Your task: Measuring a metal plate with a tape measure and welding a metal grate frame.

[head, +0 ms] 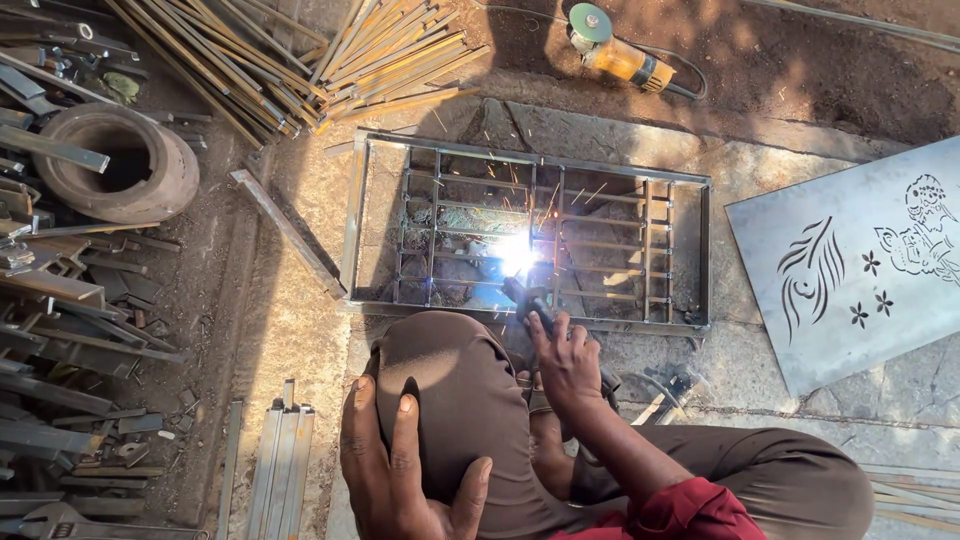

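Observation:
I squat over a rectangular metal grille frame (356, 215) lying flat on the ground. My right hand (566, 365) grips a dark welding electrode holder (528, 300), its tip touching a bar near the middle of the grille. A bright white-blue arc (516, 254) burns there and throws sparks up and to the right. My left hand (395, 465) rests flat on my left knee, fingers spread, holding nothing. Brown trousers cover both legs. A cable (650, 385) trails off to the right of my right hand.
A yellow angle grinder (618, 52) lies at the top. Bundled metal rods (300, 60) sit top left, beside a rusty ring (120, 160) and scrap steel (60, 330). A cut-out steel sheet (860, 260) lies at right. Flat bars (282, 465) lie by my left knee.

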